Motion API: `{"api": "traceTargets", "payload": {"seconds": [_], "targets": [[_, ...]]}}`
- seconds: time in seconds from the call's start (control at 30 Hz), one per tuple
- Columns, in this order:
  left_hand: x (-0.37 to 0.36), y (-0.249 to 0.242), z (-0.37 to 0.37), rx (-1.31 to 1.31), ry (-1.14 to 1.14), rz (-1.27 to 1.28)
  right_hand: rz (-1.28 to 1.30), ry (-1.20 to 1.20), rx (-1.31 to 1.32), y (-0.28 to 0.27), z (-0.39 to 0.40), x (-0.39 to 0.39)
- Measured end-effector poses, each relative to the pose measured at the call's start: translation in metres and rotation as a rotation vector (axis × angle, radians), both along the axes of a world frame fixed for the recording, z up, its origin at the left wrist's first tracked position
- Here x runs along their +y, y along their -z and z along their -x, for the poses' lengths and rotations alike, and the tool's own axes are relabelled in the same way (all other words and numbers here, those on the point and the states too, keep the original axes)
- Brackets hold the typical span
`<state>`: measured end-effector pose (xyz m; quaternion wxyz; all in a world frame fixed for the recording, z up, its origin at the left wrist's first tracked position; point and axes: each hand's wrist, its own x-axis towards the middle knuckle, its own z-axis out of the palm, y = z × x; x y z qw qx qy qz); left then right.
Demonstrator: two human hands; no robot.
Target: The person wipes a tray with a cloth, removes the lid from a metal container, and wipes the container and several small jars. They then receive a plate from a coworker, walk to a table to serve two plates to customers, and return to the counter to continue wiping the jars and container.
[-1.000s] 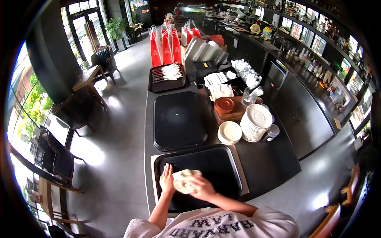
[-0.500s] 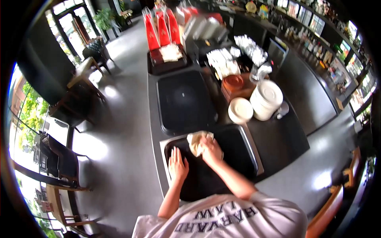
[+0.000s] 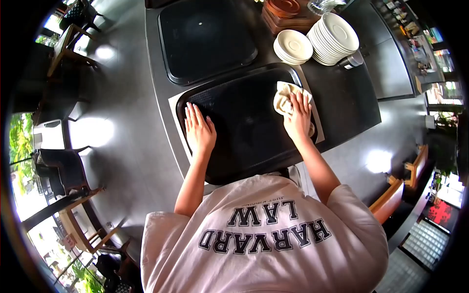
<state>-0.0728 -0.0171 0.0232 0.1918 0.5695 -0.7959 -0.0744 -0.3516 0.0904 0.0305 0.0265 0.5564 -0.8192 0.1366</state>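
The person stood at a dark counter (image 3: 342, 105) with a black tray (image 3: 244, 132) lying in front of them on a sheet of white paper (image 3: 177, 105), the paper's edge showing along the tray's left side and again at its right. The left hand (image 3: 199, 131) lay flat and open on the tray's left part, palm down, fingers stretched out and slightly spread, gripping nothing and only pressing on the tray's surface. The right hand (image 3: 298, 117) rested on a crumpled cream cloth (image 3: 285, 95) at the tray's far right corner; the fingers were laid over the cloth, pressing it against the tray rather than closing around it, and part of the cloth bunched out beyond the fingertips toward the rim. Beyond this tray, farther along the counter, sat a second black tray (image 3: 207, 41), bare and just clear of the first. To the right of that second tray stood a low stack of small cream plates (image 3: 292, 46), and next to it a taller stack of larger white plates (image 3: 333, 31), the two stacks almost touching. A small metal cup (image 3: 352, 59) sat by the taller stack, and a brown wooden box (image 3: 288, 14) showed behind the plates at the top edge of the view. The person wore a pale shirt with dark lettering (image 3: 264, 232).
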Motion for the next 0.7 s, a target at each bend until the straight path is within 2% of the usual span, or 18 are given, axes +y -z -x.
{"api": "traceTargets", "payload": {"seconds": [0.1, 0.17, 0.2, 0.23, 0.27, 0.3, 0.33, 0.37, 0.43, 0.5, 0.57, 0.6, 0.63, 0.67, 0.7], "targets": [[-0.002, -0.002, -0.002, 0.038, 0.018, -0.029, 0.177, -0.020, -0.043, -0.001, -0.031, -0.036], [-0.001, -0.002, -0.002, 0.043, 0.030, -0.029, 0.087, -0.143, -0.493, -0.021, -0.084, -0.044], [-0.002, 0.001, -0.003, 0.071, 0.030, -0.042, 0.173, -0.281, -0.296, -0.009, -0.116, -0.045], [-0.002, 0.002, -0.002, 0.121, 0.008, 0.012, 0.195, -0.441, -0.322, 0.000, -0.145, -0.042], [-0.003, 0.002, -0.005, 0.329, -0.011, -0.087, 0.127, -0.567, -0.346, -0.019, -0.170, -0.042], [-0.006, -0.003, -0.009, 0.533, -0.026, -0.182, 0.138, -0.567, -0.291, -0.015, -0.178, -0.044], [-0.003, -0.007, -0.010, 0.588, 0.034, -0.105, 0.160, -0.582, -0.277, -0.010, -0.177, -0.048], [0.001, -0.009, -0.015, 0.558, -0.008, -0.169, 0.165, -0.597, -0.272, -0.004, -0.175, -0.042], [0.008, -0.028, -0.023, 0.167, -0.040, 0.162, 0.092, -0.689, -0.201, -0.014, -0.165, -0.041], [0.009, -0.020, -0.037, -0.054, -0.193, 0.091, 0.114, -0.683, -0.242, -0.011, -0.155, -0.038], [0.006, 0.000, -0.049, -0.033, -0.256, -0.081, 0.214, -0.637, -0.168, -0.005, -0.137, -0.030], [0.007, -0.009, -0.047, -0.114, -0.211, -0.091, 0.222, -0.617, -0.211, -0.010, -0.124, -0.022], [0.006, -0.001, -0.049, -0.091, -0.207, -0.070, 0.257, -0.454, -0.393, -0.015, -0.111, -0.012], [0.010, 0.003, -0.053, -0.011, -0.226, -0.087, 0.247, -0.492, -0.158, -0.013, -0.088, -0.006], [0.006, 0.005, -0.053, 0.079, -0.236, -0.093, 0.188, -0.399, -0.137, -0.010, -0.065, 0.005]]}}
